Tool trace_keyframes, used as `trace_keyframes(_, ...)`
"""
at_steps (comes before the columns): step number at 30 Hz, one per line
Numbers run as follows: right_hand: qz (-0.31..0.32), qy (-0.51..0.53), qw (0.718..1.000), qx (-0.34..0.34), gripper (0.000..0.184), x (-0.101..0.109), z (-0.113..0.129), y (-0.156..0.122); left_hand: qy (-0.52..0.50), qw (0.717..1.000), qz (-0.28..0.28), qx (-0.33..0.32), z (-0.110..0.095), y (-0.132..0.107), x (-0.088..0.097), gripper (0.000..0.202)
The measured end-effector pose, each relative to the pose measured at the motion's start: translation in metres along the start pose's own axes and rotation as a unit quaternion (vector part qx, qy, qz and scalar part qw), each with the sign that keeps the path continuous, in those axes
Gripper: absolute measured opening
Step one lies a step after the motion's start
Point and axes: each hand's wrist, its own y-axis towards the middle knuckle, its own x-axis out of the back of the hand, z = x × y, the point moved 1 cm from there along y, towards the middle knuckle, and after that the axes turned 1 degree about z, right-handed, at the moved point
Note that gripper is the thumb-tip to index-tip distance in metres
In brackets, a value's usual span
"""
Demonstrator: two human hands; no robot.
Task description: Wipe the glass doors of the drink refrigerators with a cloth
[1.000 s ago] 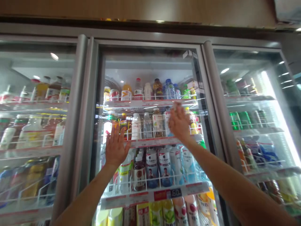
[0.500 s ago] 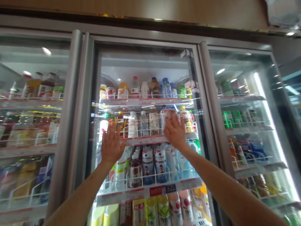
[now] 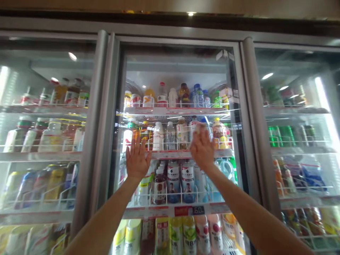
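Observation:
My left hand [image 3: 137,159] is raised flat, fingers spread, in front of the middle glass door [image 3: 175,56] of a drinks cooler. To its right my right hand [image 3: 203,147] is also open, its fingers angled and a little blurred. Neither hand holds anything. Whether the palms press on the glass I cannot tell. Behind the door, a white bottle [image 3: 158,137], a clear bottle [image 3: 171,136] and a brown-labelled bottle [image 3: 182,134] show between my hands. Lower down stand two bottles with white-and-blue labels [image 3: 173,182]. My right hand hides part of the second shelf.
Metal door handles [image 3: 102,117] stand upright left of the middle door, and another upright frame [image 3: 256,106] is at its right. Left and right doors show more shelves of bottles and cans. A price strip [image 3: 198,210] runs along the third shelf.
The view has turned slightly left, so the cooler sits further right and shows more of the left door. Both hands stay raised and open in front of the middle door.

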Motion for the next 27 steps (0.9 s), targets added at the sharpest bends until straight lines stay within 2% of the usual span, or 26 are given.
trace_keyframes(2,0.025,0.029,0.99,0.133,0.043,-0.004,0.036,-0.013,0.006,1.0,0.004,-0.003,0.002,0.001,0.001,0.058)
trace_keyframes(3,0.026,0.036,0.984,0.17,0.042,-0.004,0.041,-0.018,0.009,1.0,0.005,-0.006,0.002,-0.001,0.002,0.057)
trace_keyframes(5,-0.001,0.03,0.985,0.168,0.04,0.0,0.02,-0.023,0.016,1.0,0.007,-0.021,0.004,-0.007,0.003,0.056)
trace_keyframes(7,-0.049,0.0,0.995,0.089,0.041,0.005,-0.027,-0.023,0.023,0.999,0.011,-0.046,0.004,-0.018,0.004,0.056)
trace_keyframes(9,-0.084,-0.035,0.995,-0.033,0.045,0.008,-0.073,-0.021,0.03,0.998,0.009,-0.061,0.004,-0.029,0.003,0.056)
trace_keyframes(10,-0.096,-0.043,0.99,-0.097,0.047,0.009,-0.086,-0.021,0.034,0.997,0.006,-0.062,0.004,-0.034,0.002,0.057)
trace_keyframes(11,-0.107,-0.045,0.982,-0.146,0.048,0.009,-0.089,-0.022,0.037,0.998,0.003,-0.059,0.004,-0.037,0.002,0.058)
trace_keyframes(12,-0.115,-0.041,0.978,-0.172,0.049,0.009,-0.082,-0.025,0.039,0.998,0.0,-0.056,0.003,-0.039,0.002,0.058)
trace_keyframes(13,-0.116,-0.032,0.979,-0.166,0.049,0.009,-0.066,-0.029,0.04,0.998,-0.002,-0.055,0.003,-0.039,0.002,0.058)
trace_keyframes(14,-0.115,-0.019,0.984,-0.134,0.049,0.008,-0.044,-0.035,0.038,0.998,-0.002,-0.056,0.003,-0.039,0.002,0.059)
trace_keyframes(16,-0.055,0.022,0.998,0.033,0.045,0.005,0.002,-0.048,0.032,0.998,-0.004,-0.06,0.002,-0.036,0.004,0.059)
trace_keyframes(17,-0.025,0.045,0.992,0.114,0.042,0.005,0.017,-0.055,0.029,0.998,-0.004,-0.063,0.003,-0.035,0.005,0.059)
trace_keyframes(18,-0.005,0.059,0.985,0.163,0.04,0.005,0.024,-0.061,0.027,0.997,-0.004,-0.067,0.003,-0.034,0.005,0.059)
trace_keyframes(19,0.001,0.066,0.98,0.187,0.038,0.006,0.02,-0.066,0.027,0.997,-0.003,-0.071,0.003,-0.034,0.006,0.059)
trace_keyframes(21,-0.026,0.049,0.988,0.147,0.037,0.01,-0.014,-0.069,0.031,0.997,0.003,-0.074,0.005,-0.035,0.006,0.059)
trace_keyframes(24,-0.087,-0.026,0.996,-0.018,0.042,0.013,-0.078,-0.064,0.039,0.997,0.012,-0.07,0.006,-0.037,0.005,0.059)
trace_keyframes(25,-0.098,-0.045,0.991,-0.076,0.044,0.013,-0.087,-0.063,0.04,0.997,0.013,-0.066,0.006,-0.038,0.004,0.059)
trace_keyframes(26,-0.102,-0.055,0.986,-0.117,0.045,0.013,-0.086,-0.063,0.04,0.997,0.012,-0.064,0.006,-0.037,0.003,0.058)
trace_keyframes(27,-0.099,-0.055,0.985,-0.134,0.046,0.013,-0.076,-0.066,0.039,0.997,0.01,-0.062,0.006,-0.037,0.003,0.058)
